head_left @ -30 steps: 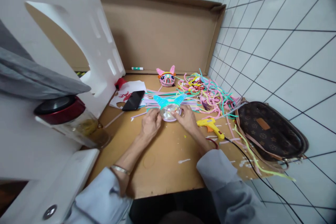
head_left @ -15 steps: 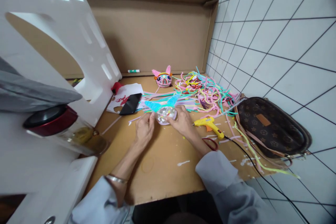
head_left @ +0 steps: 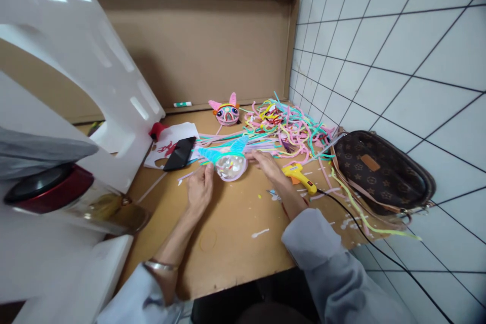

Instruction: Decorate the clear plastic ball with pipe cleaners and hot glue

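A clear, round craft piece (head_left: 231,166) with two fuzzy light-blue ears and a pale pink rim is upright in front of me. My left hand (head_left: 200,186) pinches its left edge between thumb and fingers. At its upper right, my right hand (head_left: 266,164) has its fingers stretched out, the tips by the rim below the right ear; I cannot tell whether they touch it. Behind stands a finished-looking pink animal head (head_left: 228,113) with pink ears and big eyes. Pastel pipe cleaners (head_left: 261,140) lie in a row just behind the clear piece.
A tangled heap of pipe cleaners (head_left: 292,124) lies back right. Nearer are a yellow glue gun (head_left: 299,177) with a black cord and a brown handbag (head_left: 383,172). To the left are a black phone (head_left: 179,154), a glass jug (head_left: 110,210) and a white plastic panel (head_left: 125,66).
My right hand has moved off the front of the clear piece to its upper right, with the fingers straightened. The left hand stays at its left edge. The whole view has shifted slightly.
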The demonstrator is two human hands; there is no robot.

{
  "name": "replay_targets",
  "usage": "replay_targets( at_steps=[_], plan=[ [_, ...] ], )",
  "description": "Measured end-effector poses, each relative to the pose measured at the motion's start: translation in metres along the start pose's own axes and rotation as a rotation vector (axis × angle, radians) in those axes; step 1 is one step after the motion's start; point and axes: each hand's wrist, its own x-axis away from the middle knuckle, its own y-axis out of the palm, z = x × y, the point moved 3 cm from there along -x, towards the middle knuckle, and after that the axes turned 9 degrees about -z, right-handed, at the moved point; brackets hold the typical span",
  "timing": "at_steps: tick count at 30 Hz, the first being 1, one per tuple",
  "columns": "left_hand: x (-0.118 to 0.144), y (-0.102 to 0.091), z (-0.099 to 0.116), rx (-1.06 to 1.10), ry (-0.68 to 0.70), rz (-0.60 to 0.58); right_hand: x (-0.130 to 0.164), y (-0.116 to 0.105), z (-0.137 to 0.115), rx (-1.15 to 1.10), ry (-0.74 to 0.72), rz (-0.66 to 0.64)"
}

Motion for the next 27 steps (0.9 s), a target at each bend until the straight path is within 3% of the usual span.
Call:
replay_targets(
  at_steps=[3, 7, 15, 20, 27],
  plan=[
    [0.001, 0.0, 0.001, -0.014, -0.002, -0.001, -0.001, -0.002, 0.001, 0.016, 0.042, 0.016],
    [0.001, 0.001, 0.003, -0.012, 0.018, 0.005, -0.001, -0.002, 0.001, 0.09, -0.042, 0.053],
    [0.004, 0.005, 0.014, 0.088, 0.224, 0.081, 0.009, 0.002, -0.004, 0.401, -0.154, 0.341],
    [0.006, 0.009, 0.018, 0.124, 0.284, 0.115, 0.005, 0.002, 0.006, 0.409, -0.152, 0.442],
    [0.004, 0.014, 0.014, 0.195, 0.263, 0.126, 0.004, 0.002, 0.011, 0.357, -0.138, 0.458]
  ],
)
